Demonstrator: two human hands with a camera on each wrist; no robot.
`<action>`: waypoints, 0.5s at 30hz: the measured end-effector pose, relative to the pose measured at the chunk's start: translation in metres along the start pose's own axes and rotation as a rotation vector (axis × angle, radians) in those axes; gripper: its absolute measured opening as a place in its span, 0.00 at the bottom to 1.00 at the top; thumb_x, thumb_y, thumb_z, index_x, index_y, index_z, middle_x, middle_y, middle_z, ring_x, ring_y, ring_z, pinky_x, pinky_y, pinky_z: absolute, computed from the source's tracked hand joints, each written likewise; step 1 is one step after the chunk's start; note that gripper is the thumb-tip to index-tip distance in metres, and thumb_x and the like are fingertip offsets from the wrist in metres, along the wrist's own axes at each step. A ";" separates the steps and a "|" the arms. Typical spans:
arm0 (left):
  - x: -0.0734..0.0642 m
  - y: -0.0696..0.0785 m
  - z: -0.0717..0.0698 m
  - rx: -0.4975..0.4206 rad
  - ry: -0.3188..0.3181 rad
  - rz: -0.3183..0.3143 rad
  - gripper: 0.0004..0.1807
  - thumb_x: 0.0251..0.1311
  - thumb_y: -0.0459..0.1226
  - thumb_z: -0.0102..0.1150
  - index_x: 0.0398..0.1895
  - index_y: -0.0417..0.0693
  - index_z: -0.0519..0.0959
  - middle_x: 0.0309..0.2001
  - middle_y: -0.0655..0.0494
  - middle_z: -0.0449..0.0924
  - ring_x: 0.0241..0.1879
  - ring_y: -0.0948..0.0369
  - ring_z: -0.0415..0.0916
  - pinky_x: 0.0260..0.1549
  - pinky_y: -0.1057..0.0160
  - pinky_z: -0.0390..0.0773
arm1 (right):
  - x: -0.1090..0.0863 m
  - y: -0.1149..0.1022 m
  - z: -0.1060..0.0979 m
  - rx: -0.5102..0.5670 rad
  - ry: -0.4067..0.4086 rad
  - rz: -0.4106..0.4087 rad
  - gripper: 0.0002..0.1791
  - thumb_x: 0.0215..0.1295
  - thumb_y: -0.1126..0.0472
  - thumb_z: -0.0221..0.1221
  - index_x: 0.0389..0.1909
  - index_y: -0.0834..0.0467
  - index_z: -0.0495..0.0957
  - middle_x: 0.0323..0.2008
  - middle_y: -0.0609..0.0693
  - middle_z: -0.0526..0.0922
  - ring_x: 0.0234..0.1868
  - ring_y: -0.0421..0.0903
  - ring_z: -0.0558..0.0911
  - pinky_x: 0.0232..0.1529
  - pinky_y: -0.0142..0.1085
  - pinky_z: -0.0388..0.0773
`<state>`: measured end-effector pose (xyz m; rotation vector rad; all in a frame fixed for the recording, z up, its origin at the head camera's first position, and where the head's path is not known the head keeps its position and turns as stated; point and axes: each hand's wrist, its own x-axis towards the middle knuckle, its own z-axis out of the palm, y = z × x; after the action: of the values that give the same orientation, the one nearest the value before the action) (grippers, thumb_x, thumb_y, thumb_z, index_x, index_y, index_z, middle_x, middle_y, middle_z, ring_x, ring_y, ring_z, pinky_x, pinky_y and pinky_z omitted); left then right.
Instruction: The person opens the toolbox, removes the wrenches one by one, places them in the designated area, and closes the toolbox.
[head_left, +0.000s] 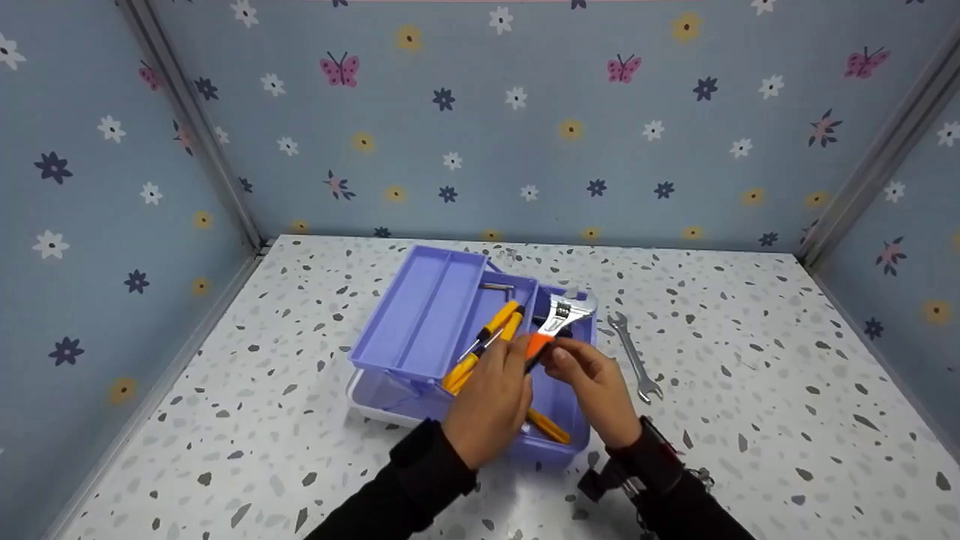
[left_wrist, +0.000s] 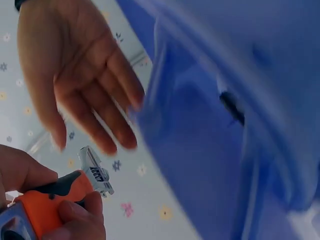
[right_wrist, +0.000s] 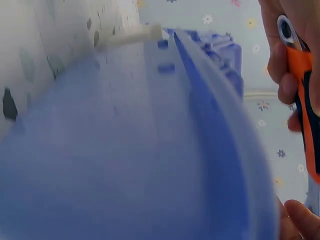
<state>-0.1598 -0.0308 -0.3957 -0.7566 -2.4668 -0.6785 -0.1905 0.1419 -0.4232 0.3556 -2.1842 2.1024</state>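
1. Left hand (head_left: 489, 401): gripping. The fingers and thumb are wrapped around the handle of the adjustable wrench (head_left: 538, 346).
2. Right hand (head_left: 597, 388): not gripping. The left wrist view shows its fingers relaxed and slightly spread, with the palm visible, near the wrench head.
3. Adjustable wrench: held in the air over the toolbox (head_left: 540, 454), between the two hands. The handle is orange and black; the metal head points forward and to the person's right. The right wrist view shows the hole at the handle end.
4. Toolbox: purple, standing on the surface (head_left: 750, 405) with its trays spread out.
5. Left tray (head_left: 409, 307): raised, with one divider running lengthwise.
6. Middle tray: carries several yellow-and-black screwdrivers (head_left: 501, 319), partly hidden by the left hand. A bent metal key (head_left: 498, 286) lies at its far end.
7. Lower compartment: a yellow handle (head_left: 549, 426) lies near the front wall, just beside the left hand. A dark blue item behind the wrench head is too covered to identify.
8. Double-ended spanner (head_left: 636, 358): flat on the surface, outside the toolbox, to the right of the right hand.
9. Enclosure: blue walls (head_left: 510, 165) printed with flowers and butterflies.
10. Sleeves (head_left: 382, 495): black, on both arms.
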 end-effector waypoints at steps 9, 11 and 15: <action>-0.017 0.017 0.029 0.093 0.085 0.032 0.24 0.64 0.30 0.55 0.63 0.31 0.68 0.44 0.45 0.72 0.40 0.57 0.73 0.39 0.66 0.80 | -0.008 -0.003 0.010 0.053 0.018 0.125 0.13 0.73 0.62 0.52 0.44 0.70 0.78 0.34 0.49 0.83 0.33 0.42 0.83 0.39 0.35 0.84; -0.018 0.018 0.032 0.113 0.101 0.023 0.24 0.63 0.31 0.56 0.62 0.32 0.69 0.44 0.45 0.73 0.39 0.57 0.73 0.37 0.67 0.80 | -0.009 -0.004 0.010 0.081 0.012 0.153 0.13 0.73 0.63 0.52 0.44 0.70 0.78 0.33 0.49 0.83 0.32 0.42 0.82 0.38 0.34 0.83; -0.020 0.019 0.034 0.112 0.095 0.009 0.25 0.62 0.32 0.58 0.61 0.33 0.69 0.44 0.44 0.73 0.39 0.57 0.74 0.36 0.66 0.81 | -0.009 -0.004 0.010 0.121 -0.001 0.190 0.13 0.73 0.63 0.50 0.43 0.70 0.78 0.32 0.50 0.82 0.30 0.41 0.80 0.36 0.32 0.82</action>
<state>-0.1429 -0.0049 -0.4268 -0.6773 -2.3909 -0.5553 -0.1795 0.1333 -0.4215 0.1634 -2.1747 2.3391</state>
